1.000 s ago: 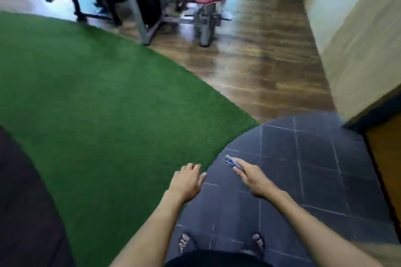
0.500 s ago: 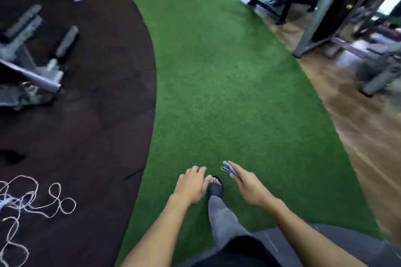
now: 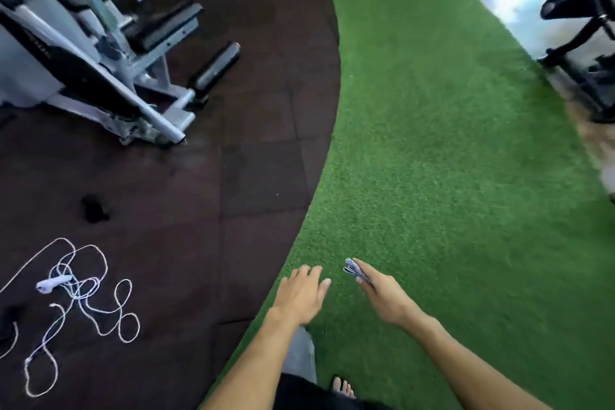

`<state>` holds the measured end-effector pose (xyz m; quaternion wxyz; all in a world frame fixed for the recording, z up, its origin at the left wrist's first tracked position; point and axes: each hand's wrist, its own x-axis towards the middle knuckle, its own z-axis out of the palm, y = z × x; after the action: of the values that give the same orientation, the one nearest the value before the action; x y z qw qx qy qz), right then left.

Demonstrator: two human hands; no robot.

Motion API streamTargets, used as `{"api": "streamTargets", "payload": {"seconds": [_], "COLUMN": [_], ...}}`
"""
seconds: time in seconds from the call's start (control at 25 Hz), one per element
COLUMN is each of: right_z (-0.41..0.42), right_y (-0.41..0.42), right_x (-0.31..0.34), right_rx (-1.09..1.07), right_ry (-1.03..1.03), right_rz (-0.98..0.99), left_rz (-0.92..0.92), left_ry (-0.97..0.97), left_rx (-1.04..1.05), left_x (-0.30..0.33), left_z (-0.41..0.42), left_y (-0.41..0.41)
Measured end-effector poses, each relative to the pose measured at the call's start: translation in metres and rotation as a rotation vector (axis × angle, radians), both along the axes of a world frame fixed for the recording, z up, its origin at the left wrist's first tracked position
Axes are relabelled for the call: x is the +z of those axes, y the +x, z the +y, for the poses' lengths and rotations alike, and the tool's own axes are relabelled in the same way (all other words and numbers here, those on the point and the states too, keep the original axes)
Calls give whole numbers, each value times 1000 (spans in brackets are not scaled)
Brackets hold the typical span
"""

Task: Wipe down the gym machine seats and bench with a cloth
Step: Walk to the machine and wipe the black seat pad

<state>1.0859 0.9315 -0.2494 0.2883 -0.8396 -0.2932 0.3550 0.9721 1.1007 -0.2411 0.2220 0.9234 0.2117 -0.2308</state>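
Note:
My right hand [image 3: 382, 293] pinches a small folded blue-grey cloth [image 3: 353, 268] between thumb and fingers, low in the head view over green turf. My left hand [image 3: 301, 291] hovers beside it, palm down, fingers loosely apart, holding nothing. A grey gym machine [image 3: 100, 76] with black pads stands at the upper left on dark rubber flooring; its black seat pad [image 3: 166, 27] faces up, far from both hands. Another dark machine [image 3: 585, 43] is at the right edge.
A curved strip of green turf [image 3: 449, 143] runs ahead between dark rubber mats [image 3: 233, 176] and wood floor at the right. A tangled white jump rope [image 3: 76, 293] lies on the mat at lower left. My sandalled foot [image 3: 342, 388] is on the turf.
The view has swung left from the wood floor and red-seat machine to the turf and the grey machine. Both hands keep the same pose, with the cloth still in the right hand.

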Motion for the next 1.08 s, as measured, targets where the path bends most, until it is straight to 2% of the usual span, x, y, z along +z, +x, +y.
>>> {"api": "streamTargets", "payload": {"seconds": [0.24, 0.6, 0.8, 1.08], "right_z": [156, 393, 528, 716], "right_y": [164, 414, 591, 819], "right_x": [-15, 1, -14, 9], "right_rx": [9, -33, 21, 163], "right_ry": [33, 33, 33, -29], "right_rz": [9, -2, 13, 2], "left_rz": [34, 59, 82, 32], "left_ry": [-8, -40, -81, -111], "left_rx": [-2, 12, 102, 257], "left_x": [-3, 16, -5, 23], "left_z": [161, 402, 531, 703], "left_y": [165, 412, 580, 786]}}
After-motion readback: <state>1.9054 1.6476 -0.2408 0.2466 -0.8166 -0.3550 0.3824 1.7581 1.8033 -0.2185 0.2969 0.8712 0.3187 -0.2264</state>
